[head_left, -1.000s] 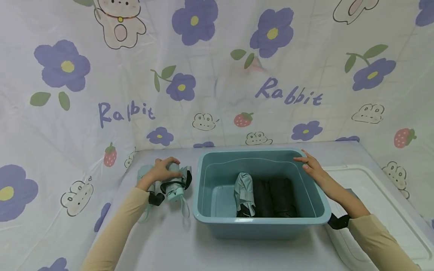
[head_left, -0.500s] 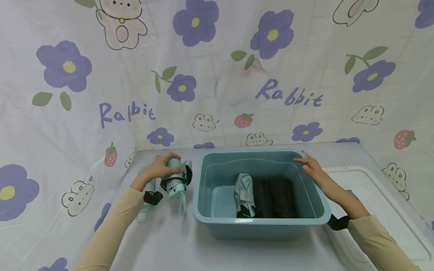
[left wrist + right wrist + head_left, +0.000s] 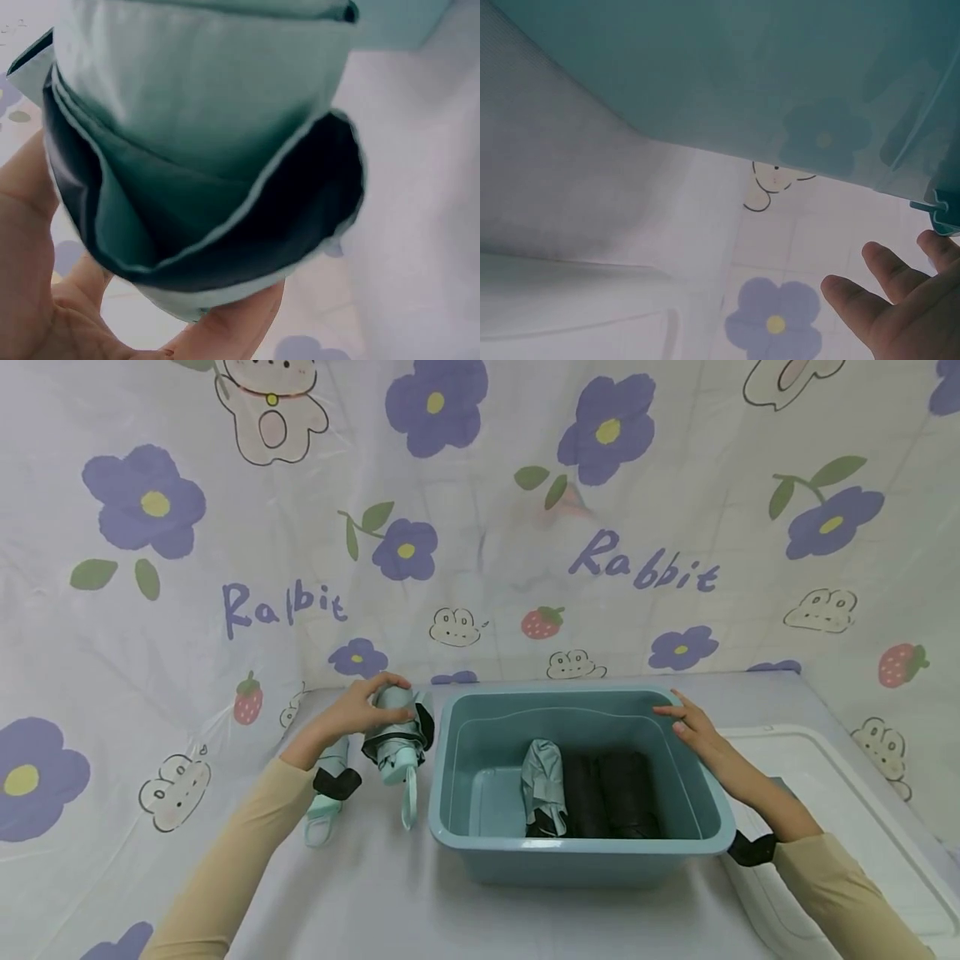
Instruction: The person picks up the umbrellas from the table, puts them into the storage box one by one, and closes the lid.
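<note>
My left hand [image 3: 351, 712] grips a folded pale teal umbrella [image 3: 396, 750], thumb and fingers round its top end. The umbrella's handle and wrist strap point toward me, and it appears lifted off the table. In the left wrist view its loose fabric folds [image 3: 202, 97] hang open, showing a dark lining. A second teal umbrella [image 3: 327, 806] lies on the table, partly hidden by my left wrist. On the right rim of a blue-green plastic bin [image 3: 585, 864] rests my right hand [image 3: 705, 747], fingers extended. Inside stand a teal umbrella [image 3: 542, 781] and black folded bundles [image 3: 628, 793].
A white lid [image 3: 862, 835] lies flat to the right of the bin, under my right forearm. Behind the table [image 3: 375, 893] hangs a flower-and-rabbit printed sheet [image 3: 480, 510]. The left part of the bin's floor [image 3: 492, 802] shows bare.
My left hand has raised the umbrella slightly up and away from the second one, which now shows more. The right hand stays on the bin rim.
</note>
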`<state>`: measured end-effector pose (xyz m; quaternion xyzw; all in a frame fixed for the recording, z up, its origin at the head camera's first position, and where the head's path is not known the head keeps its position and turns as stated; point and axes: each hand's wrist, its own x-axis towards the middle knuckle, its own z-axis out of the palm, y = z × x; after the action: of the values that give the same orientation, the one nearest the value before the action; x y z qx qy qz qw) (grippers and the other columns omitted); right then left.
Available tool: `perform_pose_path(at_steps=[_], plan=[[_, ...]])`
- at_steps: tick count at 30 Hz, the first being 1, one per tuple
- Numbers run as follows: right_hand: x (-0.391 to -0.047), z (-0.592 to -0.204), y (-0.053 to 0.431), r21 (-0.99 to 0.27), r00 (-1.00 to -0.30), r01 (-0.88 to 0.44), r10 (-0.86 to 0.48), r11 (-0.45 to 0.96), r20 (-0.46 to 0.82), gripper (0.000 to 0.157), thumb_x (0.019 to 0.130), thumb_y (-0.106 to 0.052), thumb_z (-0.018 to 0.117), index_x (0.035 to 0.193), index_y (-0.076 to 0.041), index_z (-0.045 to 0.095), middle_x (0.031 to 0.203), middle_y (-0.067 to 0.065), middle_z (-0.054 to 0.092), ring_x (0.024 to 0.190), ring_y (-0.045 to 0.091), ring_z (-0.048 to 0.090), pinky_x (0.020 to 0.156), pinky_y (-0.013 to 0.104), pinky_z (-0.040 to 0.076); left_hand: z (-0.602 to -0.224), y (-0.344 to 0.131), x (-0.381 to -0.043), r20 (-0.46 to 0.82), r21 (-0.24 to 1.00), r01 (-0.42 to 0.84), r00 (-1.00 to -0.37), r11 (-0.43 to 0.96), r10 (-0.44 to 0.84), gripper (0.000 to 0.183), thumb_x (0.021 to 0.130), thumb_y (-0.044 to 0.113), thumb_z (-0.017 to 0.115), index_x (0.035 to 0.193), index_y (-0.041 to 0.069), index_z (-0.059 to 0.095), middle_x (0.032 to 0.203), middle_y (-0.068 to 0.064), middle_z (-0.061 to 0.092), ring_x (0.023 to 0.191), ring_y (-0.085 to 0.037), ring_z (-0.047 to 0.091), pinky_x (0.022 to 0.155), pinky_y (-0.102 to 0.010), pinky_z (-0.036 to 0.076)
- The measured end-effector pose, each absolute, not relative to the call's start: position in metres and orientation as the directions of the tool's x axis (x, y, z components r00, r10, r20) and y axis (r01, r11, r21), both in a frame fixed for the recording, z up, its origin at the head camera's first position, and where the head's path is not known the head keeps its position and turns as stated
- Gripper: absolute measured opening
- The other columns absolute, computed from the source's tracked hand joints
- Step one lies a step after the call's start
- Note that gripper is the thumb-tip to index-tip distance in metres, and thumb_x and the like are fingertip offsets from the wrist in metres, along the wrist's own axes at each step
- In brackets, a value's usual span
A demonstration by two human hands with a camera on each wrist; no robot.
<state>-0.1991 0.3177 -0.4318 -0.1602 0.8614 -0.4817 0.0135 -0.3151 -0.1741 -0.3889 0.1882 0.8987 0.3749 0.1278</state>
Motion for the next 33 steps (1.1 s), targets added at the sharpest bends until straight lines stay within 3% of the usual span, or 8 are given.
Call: perform_pose_path(at_steps=[7, 14, 24, 28, 33], plan=[[-0.199, -0.43, 0.318, -0.833, -0.952, -0.253, -0.278, 0.492, 0.125, 0.042, 0.096, -0.026, 0.028, 0.133, -0.006, 0.032, 0.146, 0.004, -0.008, 0.13, 0.037, -0.009, 0.087, 0.07, 0.005, -0.375, -0.167, -0.313, -0.141, 0.797, 0.169, -0.882, 0.58, 0.451, 0.055, 0.069, 0.048, 0.068, 0.117, 0.034, 0.046, 0.122, -0.009, 0.036, 0.095, -0.029, 0.047, 0.066, -0.035, 0.045], [-0.197, -0.431, 0.318, -0.829, -0.949, -0.262, -0.29, 0.494, 0.127, 0.041, 0.096, -0.025, 0.027, 0.133, -0.007, 0.031, 0.146, 0.004, -0.009, 0.13, 0.037, -0.01, 0.086, 0.069, 0.006, -0.369, -0.164, -0.307, -0.154, 0.816, 0.153, -0.872, 0.558, 0.465, 0.052, 0.07, 0.048, 0.067, 0.115, 0.037, 0.045, 0.12, -0.009, 0.033, 0.094, -0.029, 0.046, 0.067, -0.035, 0.044], [-0.195, -0.434, 0.318, -0.814, -0.946, -0.272, -0.295, 0.513, 0.13, 0.042, 0.097, -0.026, 0.027, 0.134, -0.007, 0.03, 0.146, 0.006, -0.009, 0.13, 0.038, -0.01, 0.086, 0.07, 0.005, -0.359, -0.155, -0.303, -0.167, 0.856, 0.128, -0.849, 0.501, 0.502, 0.049, 0.074, 0.043, 0.066, 0.116, 0.038, 0.04, 0.132, -0.007, 0.023, 0.114, -0.03, 0.038, 0.08, -0.047, 0.042], [-0.197, -0.433, 0.318, -0.808, -0.946, -0.277, -0.295, 0.52, 0.134, 0.042, 0.096, -0.026, 0.027, 0.134, -0.007, 0.03, 0.146, 0.005, -0.009, 0.13, 0.038, -0.009, 0.085, 0.07, 0.006, -0.354, -0.149, -0.303, -0.163, 0.894, 0.103, -0.833, 0.437, 0.529, 0.046, 0.078, 0.035, 0.064, 0.116, 0.036, 0.038, 0.13, -0.007, 0.024, 0.111, -0.03, 0.041, 0.079, -0.047, 0.043], [-0.199, -0.433, 0.318, -0.802, -0.945, -0.282, -0.295, 0.527, 0.138, 0.042, 0.096, -0.026, 0.027, 0.134, -0.007, 0.03, 0.146, 0.006, -0.008, 0.13, 0.039, -0.008, 0.085, 0.07, 0.007, -0.347, -0.142, -0.297, -0.174, 0.919, 0.079, -0.799, 0.387, 0.576, 0.046, 0.08, 0.035, 0.061, 0.117, 0.035, 0.034, 0.129, -0.005, 0.02, 0.115, -0.028, 0.033, 0.081, -0.044, 0.04]])
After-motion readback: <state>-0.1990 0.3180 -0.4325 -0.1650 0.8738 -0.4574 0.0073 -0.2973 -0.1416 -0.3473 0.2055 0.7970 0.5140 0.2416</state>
